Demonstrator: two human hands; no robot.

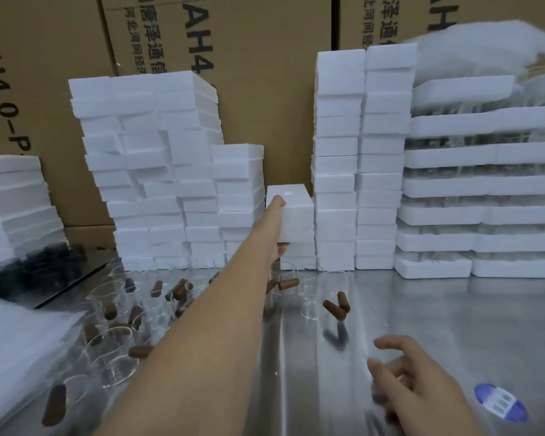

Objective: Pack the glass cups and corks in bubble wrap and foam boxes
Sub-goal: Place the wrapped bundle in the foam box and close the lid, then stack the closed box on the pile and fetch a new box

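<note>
Reaching far forward, the left hand held a white rectangular foam box: the thumb lay on its top left edge and fingertips showed under its bottom, so the hand was closed around the box's left end. The box stood in the gap between two tall stacks of white foam boxes, seemingly on top of a low pile there; whether it was being lifted or put down, I cannot tell. Probably the stacks were kept at the back of the shiny steel table to leave working room in front.

Below and to the left of the grip, clear glass cups lay crowded together with brown cylindrical corks among them, some inside the cups. The glass was thin and transparent, so the edges were hard to see. Just under the grip, two more corks lay alone.

Far to the right and nearer to the person, the right hand hovered low over the table with fingers loosely curled. It was blurred; it seemed to hold nothing, but I cannot say surely.
</note>
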